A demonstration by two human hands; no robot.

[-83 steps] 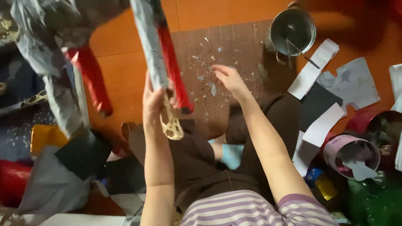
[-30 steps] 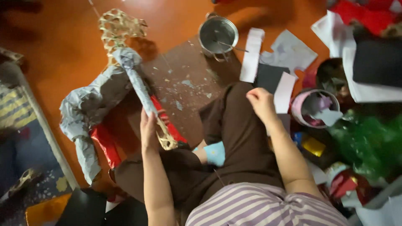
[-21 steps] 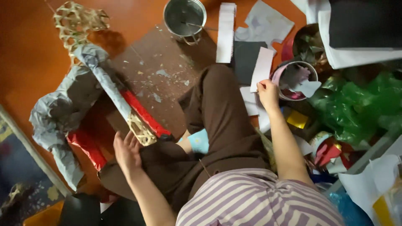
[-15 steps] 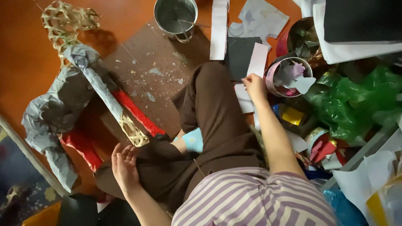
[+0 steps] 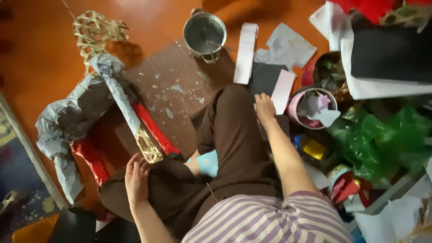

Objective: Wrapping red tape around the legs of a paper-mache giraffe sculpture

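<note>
the woven bamboo frame (image 5: 117,96) lay on the floor at 10 o'clock of the person, partly wrapped: grey paper (image 5: 67,121) covered its middle and a red paper strip (image 5: 155,130) ran along the lower part, but the lattice stayed bare at the far end and at the near tip, so the covering looked roughly half done, with both ends left to cover. the left hand (image 5: 136,179) rested loosely open on the left knee, fingers slack, holding nothing, just beside the frame's near tip but apart from it. the right hand (image 5: 264,107) reached out to 1 o'clock, fingers curled down onto a white paper strip (image 5: 282,91) lying over a black sheet (image 5: 263,78); touching, whether pinched i couldn't tell. a pink tub (image 5: 310,108) of scraps sat just right of it, a metal pot (image 5: 204,33) at 12 o'clock.
</note>
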